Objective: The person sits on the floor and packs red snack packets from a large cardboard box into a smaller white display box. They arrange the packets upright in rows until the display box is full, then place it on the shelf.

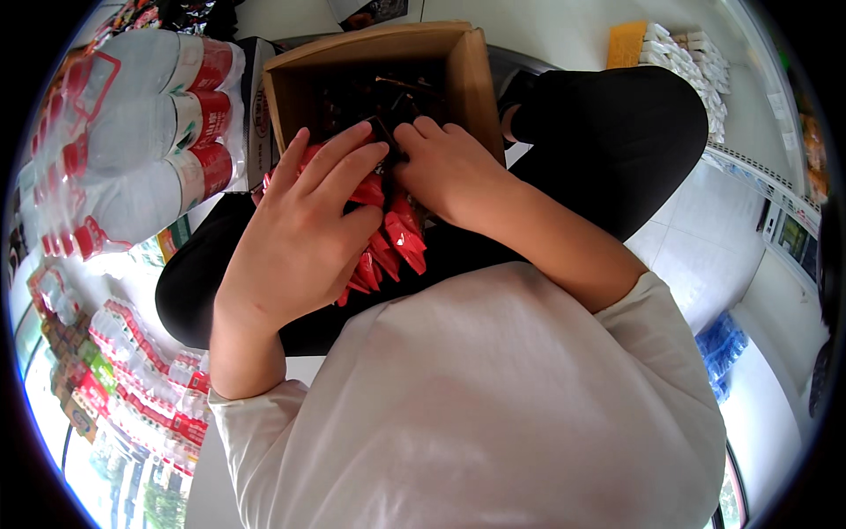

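Several red and black snack packets (404,238) lie bunched at the near side of an open cardboard box (373,47), above my lap. Over the left part of the bunch lies my left hand (310,225), its fingers spread and pressing on the packets. My right hand (446,165) has its fingers curled at the top right of the bunch, by a dark packet edge; what exactly they pinch is hidden. Inside the box are more dark, shiny packets (390,89), in shadow.
Large shrink-wrapped water bottles (198,122) stand close on the left, beside a dark carton (260,119). Further off at lower left are stacked bottle packs (145,383). White packets (694,73) are piled at upper right, near a white shelf edge (767,175). My legs flank the box.
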Motion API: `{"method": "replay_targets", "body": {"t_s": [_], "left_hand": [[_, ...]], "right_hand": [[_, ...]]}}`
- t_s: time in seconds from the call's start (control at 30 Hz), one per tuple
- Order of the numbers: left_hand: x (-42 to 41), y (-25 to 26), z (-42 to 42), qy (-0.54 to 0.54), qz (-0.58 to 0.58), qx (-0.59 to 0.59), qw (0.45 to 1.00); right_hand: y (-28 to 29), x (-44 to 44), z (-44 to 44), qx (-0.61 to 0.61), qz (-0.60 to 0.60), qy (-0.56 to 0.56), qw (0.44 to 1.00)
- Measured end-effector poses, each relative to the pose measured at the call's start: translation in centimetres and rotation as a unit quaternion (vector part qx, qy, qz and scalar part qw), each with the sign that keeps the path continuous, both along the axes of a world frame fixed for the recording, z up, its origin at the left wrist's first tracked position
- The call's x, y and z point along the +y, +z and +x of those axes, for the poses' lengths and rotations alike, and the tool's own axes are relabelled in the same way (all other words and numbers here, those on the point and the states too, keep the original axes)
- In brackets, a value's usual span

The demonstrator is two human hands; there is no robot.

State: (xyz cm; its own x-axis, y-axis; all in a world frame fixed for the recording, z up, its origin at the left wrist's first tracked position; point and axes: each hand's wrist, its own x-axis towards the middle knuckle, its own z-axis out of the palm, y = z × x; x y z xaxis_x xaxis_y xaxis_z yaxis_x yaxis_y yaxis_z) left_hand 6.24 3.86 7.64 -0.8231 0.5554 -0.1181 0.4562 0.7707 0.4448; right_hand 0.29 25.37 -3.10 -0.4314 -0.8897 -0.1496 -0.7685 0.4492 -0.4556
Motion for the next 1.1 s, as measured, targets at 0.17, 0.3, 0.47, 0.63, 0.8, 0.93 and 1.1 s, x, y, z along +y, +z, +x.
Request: {"method": "replay_targets", "body": {"t_s": [0.17, 0.3, 0.47, 0.63, 0.8, 0.93, 1.1], "left_hand": [[-1.2, -0.5, -0.3, 0.001, 0.073, -0.037, 0.997], [-1.5, -1.2, 0.0, 0.018, 0.085, -0.026, 0.996], [-1.2, -1.7, -0.3, 0.001, 0.065, 0.021, 0.998], [-1.4, -2.0, -0.7, 0.011, 0.083, 0.012, 0.996], [-2.3, -1.9, -1.2, 0.043, 0.18, -0.02, 0.983], [-1.8, -2.5, -1.7, 0.058, 0.116, 0.038, 0.991], [-1.3, -4.0, -2.2, 0.13, 0.123, 0.059, 0.982]], "right_hand": [[0.3, 1.5, -1.1, -0.177, 0.001, -0.021, 0.984], [5.8, 1.9, -2.0, -0.394, -0.083, -0.076, 0.912], [5.0, 1.2, -0.5, -0.374, -0.107, -0.143, 0.91], [4.0, 0.6, -0.6, -0.422, -0.083, -0.184, 0.884], [3.2, 0.3, 0.2, -0.364, -0.09, -0.183, 0.909], [2.4, -0.2, 0.1, -0.36, -0.062, -0.187, 0.912], [0.5, 0.6, 2.6, -0.252, -0.157, -0.165, 0.941]]}}
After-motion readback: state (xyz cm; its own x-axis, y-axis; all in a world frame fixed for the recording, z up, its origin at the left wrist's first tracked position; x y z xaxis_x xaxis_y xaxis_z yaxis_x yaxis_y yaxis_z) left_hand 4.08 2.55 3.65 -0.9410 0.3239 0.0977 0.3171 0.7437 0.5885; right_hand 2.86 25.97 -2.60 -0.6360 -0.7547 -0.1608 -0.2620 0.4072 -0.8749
